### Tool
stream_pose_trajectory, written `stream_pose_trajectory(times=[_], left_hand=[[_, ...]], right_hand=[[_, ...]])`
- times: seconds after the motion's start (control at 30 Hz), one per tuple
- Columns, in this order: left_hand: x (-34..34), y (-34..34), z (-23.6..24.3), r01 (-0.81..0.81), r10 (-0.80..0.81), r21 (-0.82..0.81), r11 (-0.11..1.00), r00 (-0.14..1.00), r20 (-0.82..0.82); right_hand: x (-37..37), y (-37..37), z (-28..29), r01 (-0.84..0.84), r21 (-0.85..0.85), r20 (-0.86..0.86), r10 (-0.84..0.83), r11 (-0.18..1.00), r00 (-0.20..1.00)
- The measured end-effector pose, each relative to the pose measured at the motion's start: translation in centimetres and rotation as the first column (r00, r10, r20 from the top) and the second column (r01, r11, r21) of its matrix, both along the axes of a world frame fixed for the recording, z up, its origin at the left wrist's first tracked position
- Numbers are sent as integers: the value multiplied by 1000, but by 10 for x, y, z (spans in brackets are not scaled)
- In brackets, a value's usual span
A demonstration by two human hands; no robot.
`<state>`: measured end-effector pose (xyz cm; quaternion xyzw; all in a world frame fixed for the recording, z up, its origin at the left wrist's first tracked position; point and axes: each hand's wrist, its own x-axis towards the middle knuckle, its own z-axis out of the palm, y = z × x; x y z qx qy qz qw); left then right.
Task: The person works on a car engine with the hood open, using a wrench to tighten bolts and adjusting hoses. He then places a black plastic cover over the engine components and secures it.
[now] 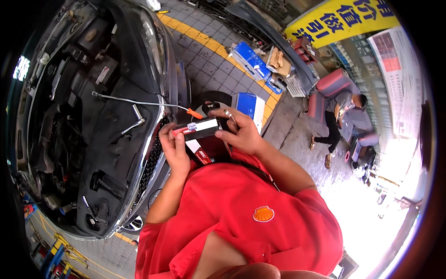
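Observation:
A small white, red and black carton (200, 129) is held in front of my chest between both hands. My left hand (175, 148) grips its left end, thumb on the near side. At the other end, my right hand (241, 132) has its thumb and fingers closed on it. A slim silvery piece (229, 115) shows at the right hand's fingers; its kind is unclear. Just below is a second red and white carton (200, 152), partly hidden by the first. An orange-handled metal rod (153, 100) reaches from the engine bay to just beyond my hands.
To the left is a car's open engine bay (69, 93). A ratchet wrench (134, 122) lies on its front cover. Blue and white boxes (251, 60) lie on the tiled floor, with another blue box (248, 104) closer. A person (343, 109) sits at the right.

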<state>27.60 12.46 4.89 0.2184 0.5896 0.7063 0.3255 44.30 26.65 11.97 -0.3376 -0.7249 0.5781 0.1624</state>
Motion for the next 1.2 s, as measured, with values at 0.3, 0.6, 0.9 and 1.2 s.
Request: stream_pose_trajectory(times=[0.3, 0.6, 0.9, 1.2], left_hand=[[-13, 61, 18, -87, 78, -51, 995, 985, -155], [-37, 198, 6, -341, 325, -319, 884, 940, -105], [-29, 270, -18, -430, 515, -469, 772, 855, 64], [-40, 263, -15, -445, 529, -505, 739, 848, 26]], right_hand=[[-37, 64, -28, -72, -252, -194, 23, 965, 981], [-99, 222, -76, -203, -291, -92, 184, 935, 979], [-141, 324, -100, -428, -586, -56, 493, 688, 868], [-181, 342, -73, -722, -416, -34, 784, 553, 620]])
